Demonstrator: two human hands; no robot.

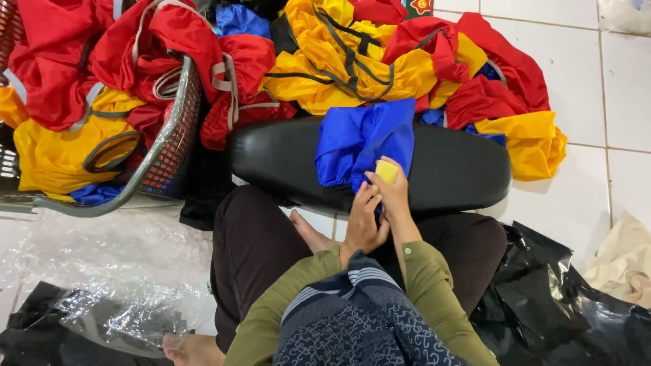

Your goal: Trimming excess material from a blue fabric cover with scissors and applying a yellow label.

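White floor tiles (pixel 583 81) are showing at the right, under red and yellow cloth heaps (pixel 380 61). Across mid-frame a black cushion (pixel 461 169) is lying left to right, carrying blue fabric (pixel 359 142) that is running upward. Right hand (pixel 392 193) is pinching a yellow piece (pixel 387 171); left hand (pixel 363 224) is gripping fabric, its fingers partly hidden.

Two hands (pixel 376 210), one black cushion (pixel 461 166), one basket (pixel 173 135) (garments beyond counting).

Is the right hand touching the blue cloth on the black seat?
Touching. The head view shows the right hand pressing a yellow piece against the blue cloth.
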